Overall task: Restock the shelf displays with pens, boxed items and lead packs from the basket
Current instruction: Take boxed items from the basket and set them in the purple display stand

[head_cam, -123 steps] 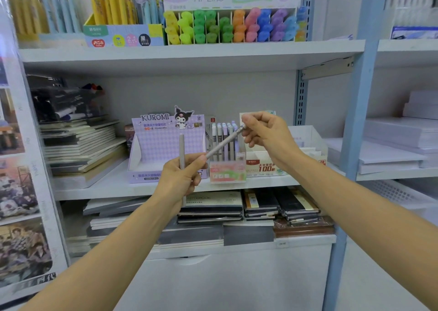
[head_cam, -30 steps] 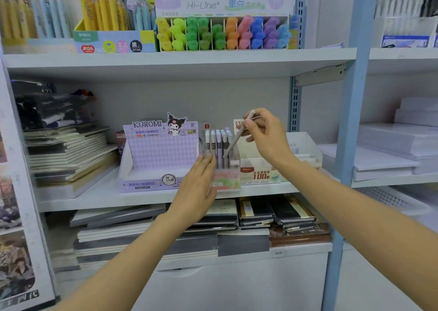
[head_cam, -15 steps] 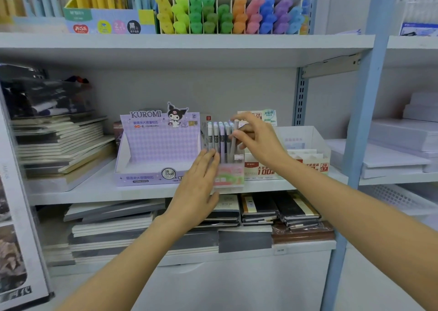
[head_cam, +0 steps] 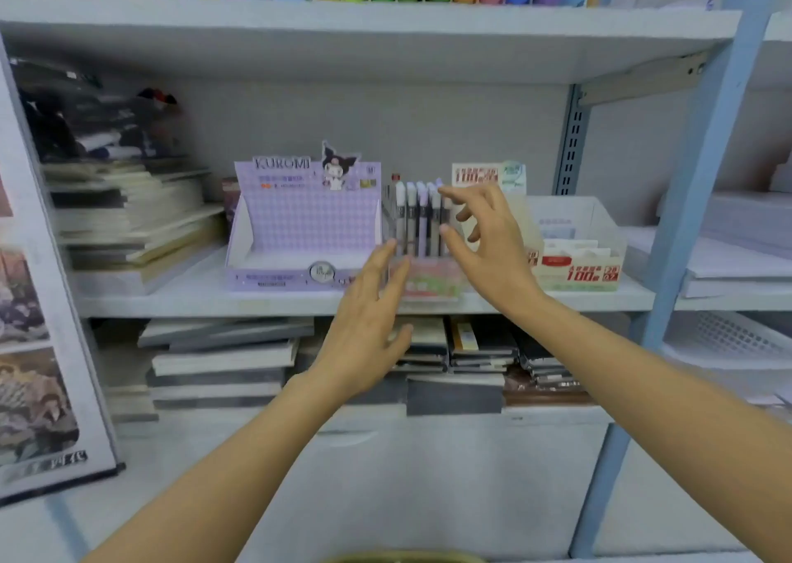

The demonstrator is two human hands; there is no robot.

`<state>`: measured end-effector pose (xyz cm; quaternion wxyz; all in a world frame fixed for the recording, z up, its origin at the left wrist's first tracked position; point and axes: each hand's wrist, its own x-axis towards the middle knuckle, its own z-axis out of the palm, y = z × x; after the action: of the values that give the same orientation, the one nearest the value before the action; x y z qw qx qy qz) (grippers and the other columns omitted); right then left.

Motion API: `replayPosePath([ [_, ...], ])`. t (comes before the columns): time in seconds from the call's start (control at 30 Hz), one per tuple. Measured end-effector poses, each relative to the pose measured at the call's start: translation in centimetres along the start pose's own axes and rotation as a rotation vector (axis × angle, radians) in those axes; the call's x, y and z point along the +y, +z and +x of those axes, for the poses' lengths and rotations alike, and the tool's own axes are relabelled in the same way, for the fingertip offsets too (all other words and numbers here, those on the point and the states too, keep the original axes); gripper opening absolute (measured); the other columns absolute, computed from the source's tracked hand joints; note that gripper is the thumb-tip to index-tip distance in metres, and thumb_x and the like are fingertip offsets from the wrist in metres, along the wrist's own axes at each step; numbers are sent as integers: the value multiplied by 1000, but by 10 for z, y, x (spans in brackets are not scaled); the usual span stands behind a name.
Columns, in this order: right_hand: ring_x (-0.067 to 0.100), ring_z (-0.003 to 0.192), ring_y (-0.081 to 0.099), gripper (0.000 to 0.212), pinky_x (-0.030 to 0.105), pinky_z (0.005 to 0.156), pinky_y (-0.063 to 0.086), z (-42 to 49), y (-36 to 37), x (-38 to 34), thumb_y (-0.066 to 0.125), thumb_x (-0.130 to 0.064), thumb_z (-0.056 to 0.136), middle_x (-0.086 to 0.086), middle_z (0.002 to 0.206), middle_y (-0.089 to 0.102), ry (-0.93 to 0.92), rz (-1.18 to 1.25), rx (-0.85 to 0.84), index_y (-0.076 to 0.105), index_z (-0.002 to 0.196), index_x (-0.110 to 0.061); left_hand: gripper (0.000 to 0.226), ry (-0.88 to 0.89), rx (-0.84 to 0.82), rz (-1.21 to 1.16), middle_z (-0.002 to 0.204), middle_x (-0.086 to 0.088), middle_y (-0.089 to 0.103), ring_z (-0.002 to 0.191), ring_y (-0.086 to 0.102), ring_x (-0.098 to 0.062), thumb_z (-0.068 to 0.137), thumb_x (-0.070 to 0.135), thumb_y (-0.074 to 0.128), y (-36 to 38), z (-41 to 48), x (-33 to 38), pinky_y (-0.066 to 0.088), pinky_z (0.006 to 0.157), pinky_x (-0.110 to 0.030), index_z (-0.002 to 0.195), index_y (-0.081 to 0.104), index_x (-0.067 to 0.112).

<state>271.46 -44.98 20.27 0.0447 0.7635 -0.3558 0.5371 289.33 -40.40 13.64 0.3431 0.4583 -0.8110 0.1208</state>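
A clear pen display box [head_cam: 428,281] with a pink and green front stands on the middle shelf. Several upright pens [head_cam: 413,219] with white and lilac caps fill it. My left hand [head_cam: 368,322] is in front of the box's left side, fingers straight, tips touching or just short of it. My right hand [head_cam: 484,241] hovers at the right of the pens with fingers spread and loosely bent, holding nothing. A yellowish basket rim [head_cam: 403,557] shows at the bottom edge.
A purple Kuromi display box [head_cam: 300,236] stands left of the pens, a white box with red print [head_cam: 578,262] to their right. Stacked notebooks [head_cam: 128,219] lie far left and on the shelf below [head_cam: 223,361]. A blue upright post [head_cam: 685,228] stands at the right.
My right hand has let go of the pen it was putting in the display box and has opened and drawn back a little. My left hand stays at the box front. The view has tilted down.
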Motion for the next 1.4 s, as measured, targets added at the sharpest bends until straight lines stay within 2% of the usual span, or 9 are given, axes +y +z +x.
replayPosePath([
  [0.13,9,82,55,16,13,70,41,-66,20,-7,57,-8,93,-3,98,57,-64,146,-77,65,106,-13,54,-185,190,-80,136,-12,43,126,39,-26,84,3,63,41,-65,-3,33,105,-33,137,50,9],
  [0.27,10,80,58,13,14,67,42,-157,71,8,58,-8,93,-5,92,64,105,217,-382,68,100,-13,36,-330,-11,-87,119,-14,54,109,50,-34,82,1,64,102,-154,-22,39,87,-39,117,63,8],
  [0.43,14,76,60,13,25,67,47,-275,134,45,59,-12,93,-6,92,68,458,261,-757,68,99,-20,33,-607,-345,-87,127,-19,56,114,54,-40,80,1,67,169,-275,-38,46,88,-45,112,65,5],
  [0.6,3,80,60,16,22,74,46,-384,170,59,62,-26,93,-14,94,63,700,262,-1088,66,108,-23,44,-829,-623,-119,150,-12,37,136,37,-31,94,17,55,208,-364,-38,33,110,-38,137,50,9],
  [0.7,9,98,60,37,22,84,49,-437,181,51,68,-33,89,-7,109,63,744,314,-1342,59,122,-19,45,-828,-660,-144,158,-10,26,142,31,-28,97,19,52,213,-394,-40,27,117,-35,140,47,7],
  [0.8,17,118,52,60,32,98,45,-475,190,44,71,-43,84,1,129,56,657,239,-1511,50,134,-18,41,-799,-608,-148,156,-12,31,138,38,-30,96,14,54,215,-403,-40,33,114,-40,135,53,4],
  [0.97,21,113,52,44,31,88,44,-491,196,47,62,-35,91,5,123,59,546,166,-1392,51,131,-20,35,-830,-547,-135,155,-13,33,138,37,-31,96,14,55,218,-400,-35,35,113,-43,129,58,2],
  [1.23,21,135,35,52,35,110,34,-488,190,51,47,-29,101,8,144,41,500,158,-1357,30,147,-13,36,-861,-588,-154,156,-15,29,145,24,-30,98,20,52,214,-391,-34,26,117,-42,131,58,5],
  [1.4,20,136,36,53,34,111,32,-436,178,74,47,-34,101,8,147,41,411,180,-1479,30,147,-13,65,-716,-682,-299,154,-8,35,145,26,-28,87,37,70,217,-361,-30,22,118,-46,143,46,15],
])
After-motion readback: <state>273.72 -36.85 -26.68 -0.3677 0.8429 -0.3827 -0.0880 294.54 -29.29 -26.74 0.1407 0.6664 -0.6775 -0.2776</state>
